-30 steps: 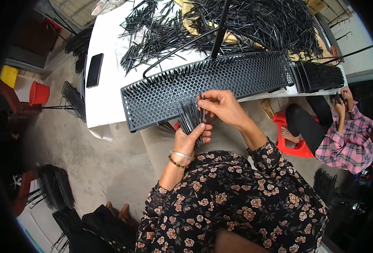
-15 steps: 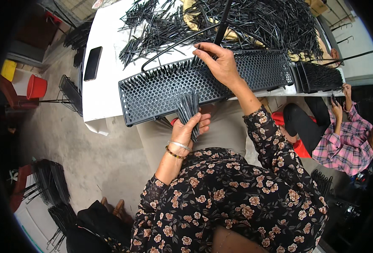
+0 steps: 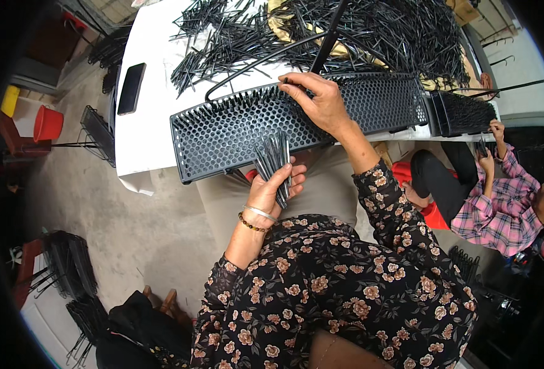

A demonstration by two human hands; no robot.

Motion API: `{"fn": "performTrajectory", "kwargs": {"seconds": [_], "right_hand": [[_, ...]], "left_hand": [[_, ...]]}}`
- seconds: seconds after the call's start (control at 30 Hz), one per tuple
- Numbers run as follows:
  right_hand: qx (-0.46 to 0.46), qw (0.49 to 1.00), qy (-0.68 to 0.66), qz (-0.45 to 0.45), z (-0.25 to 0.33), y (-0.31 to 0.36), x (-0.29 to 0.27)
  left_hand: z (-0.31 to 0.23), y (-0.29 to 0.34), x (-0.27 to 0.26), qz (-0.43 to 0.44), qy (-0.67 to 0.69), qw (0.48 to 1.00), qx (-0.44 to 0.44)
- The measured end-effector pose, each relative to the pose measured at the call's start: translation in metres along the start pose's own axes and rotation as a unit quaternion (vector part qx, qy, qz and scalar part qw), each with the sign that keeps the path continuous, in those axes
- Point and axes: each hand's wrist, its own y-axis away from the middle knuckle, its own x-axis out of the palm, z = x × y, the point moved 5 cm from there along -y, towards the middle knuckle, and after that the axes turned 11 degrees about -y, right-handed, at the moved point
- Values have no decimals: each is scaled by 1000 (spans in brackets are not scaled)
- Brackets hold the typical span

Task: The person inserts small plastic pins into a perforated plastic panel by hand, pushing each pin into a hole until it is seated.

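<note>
Across my lap and the table edge lies a long black perforated panel (image 3: 223,146), its surface full of round holes. Short black strips (image 3: 216,109) stand upright in holes along its far left edge. My left hand (image 3: 271,192) is closed around a fanned bundle of thin black strips (image 3: 273,157), whose tips reach over the panel's near edge. Above the far edge, my right hand (image 3: 320,103) has thumb and forefinger pinched on a small dark piece, apparently one such strip; the fingers mostly hide it.
A large heap of loose black strips (image 3: 383,37) covers the far table, with a black bar (image 3: 328,43) slanting over it. A phone (image 3: 132,89) lies on the white tabletop (image 3: 152,138). At right, a co-worker in a plaid shirt (image 3: 500,200) handles another bristled panel (image 3: 466,112).
My right hand has come slightly nearer, down toward the panel's far edge, still pinching. My left hand keeps the bundle in nearly the same place. The whole view has shifted a little.
</note>
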Motion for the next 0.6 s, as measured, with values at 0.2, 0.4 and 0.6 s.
{"fn": "performTrajectory", "kwargs": {"seconds": [0.2, 0.4, 0.6], "right_hand": [[52, 997, -52, -34, -10, 4, -2], [-7, 1000, 10, -13, -7, 4, 4], [-28, 999, 29, -3, -2, 7, 6]], "left_hand": [[-2, 1, 2, 18, -17, 1000, 12], [-6, 1, 4, 3, -34, 999, 22], [-3, 1, 1, 2, -32, 999, 27]]}}
